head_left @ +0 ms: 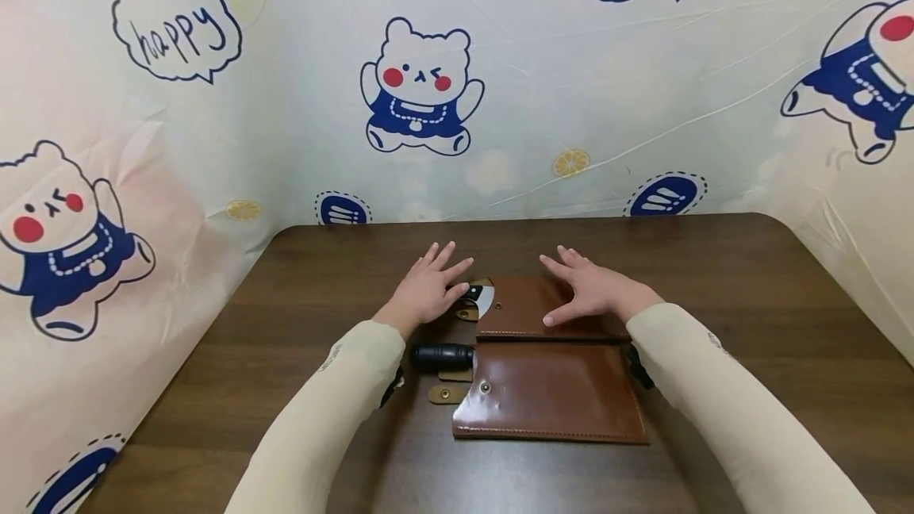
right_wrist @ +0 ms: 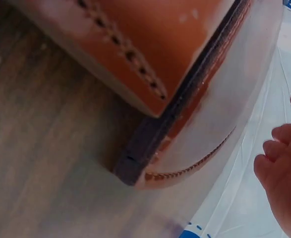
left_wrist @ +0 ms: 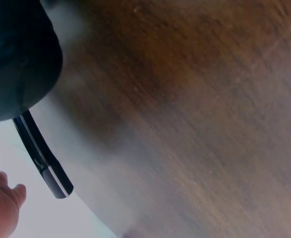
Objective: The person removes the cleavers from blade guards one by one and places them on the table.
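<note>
Two knives lie side by side on the table in brown leather sheaths. The far sheath (head_left: 524,316) has a strip of blade showing at its left end. The near sheath (head_left: 557,395) has a snap stud, and a thick black handle (head_left: 443,357) juts out of it to the left. My left hand (head_left: 424,292) is spread over the far knife's handle (left_wrist: 43,158), partly hiding it; whether it touches is unclear. My right hand (head_left: 596,288) hovers over or rests on the far sheath, fingers apart. Neither hand grips anything.
Tan snap straps (head_left: 446,395) stick out left of the sheaths. The dark wood table (head_left: 343,260) ends at a backdrop cloth (head_left: 500,101) printed with cartoon bears. In the right wrist view, the near sheath's stitched corner (right_wrist: 145,59) lies close against the far one.
</note>
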Motion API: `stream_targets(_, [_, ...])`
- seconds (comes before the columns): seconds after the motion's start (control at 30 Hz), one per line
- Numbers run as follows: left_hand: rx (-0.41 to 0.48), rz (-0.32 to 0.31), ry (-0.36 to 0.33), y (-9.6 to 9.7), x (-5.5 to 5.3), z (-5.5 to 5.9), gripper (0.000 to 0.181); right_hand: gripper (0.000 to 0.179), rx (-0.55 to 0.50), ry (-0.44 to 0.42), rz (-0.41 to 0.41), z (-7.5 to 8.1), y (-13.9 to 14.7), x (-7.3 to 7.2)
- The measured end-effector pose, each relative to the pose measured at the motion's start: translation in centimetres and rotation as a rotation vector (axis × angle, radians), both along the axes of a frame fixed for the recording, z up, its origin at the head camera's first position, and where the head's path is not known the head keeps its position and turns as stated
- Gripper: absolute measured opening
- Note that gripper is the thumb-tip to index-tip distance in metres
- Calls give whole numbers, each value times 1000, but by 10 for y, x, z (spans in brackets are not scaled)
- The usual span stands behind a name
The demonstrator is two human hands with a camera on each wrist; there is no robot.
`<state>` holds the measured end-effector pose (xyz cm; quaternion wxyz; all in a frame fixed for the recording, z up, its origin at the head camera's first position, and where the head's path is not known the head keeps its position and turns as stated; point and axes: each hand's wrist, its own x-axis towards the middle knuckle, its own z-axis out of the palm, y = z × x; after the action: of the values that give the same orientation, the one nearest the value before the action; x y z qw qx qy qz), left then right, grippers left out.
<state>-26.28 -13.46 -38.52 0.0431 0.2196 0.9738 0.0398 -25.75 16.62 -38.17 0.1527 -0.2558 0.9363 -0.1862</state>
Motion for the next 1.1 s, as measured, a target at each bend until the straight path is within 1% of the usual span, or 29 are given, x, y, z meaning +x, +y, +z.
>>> stream_targets(0.2, [16,-43,-37,3,-1,-5,51,108,33,-43,52,0,-5,-1])
stream_targets(0.37, [21,-45,-77,7,2,-8,50,106,67,-69,76,-1,-8,0])
stream_targets(0.6, [20,-36,-96,8,2,-10,49,106,85,-102,88,-5,-9,-2])
stream_targets(0.73, [51,-30,-91,8,3,-11,48,107,94,-114,78,-7,-9,-2])
stream_targets(0.83, [52,-32,-75,8,4,-13,48,107,96,-119,71,-8,-9,-2])
stream_targets(0.97, [43,-41,-53,8,4,-16,47,107,97,-117,69,-7,-10,-1])
stream_targets(1.1, [60,-62,-41,9,3,-17,46,107,101,-104,70,-7,-12,-2])
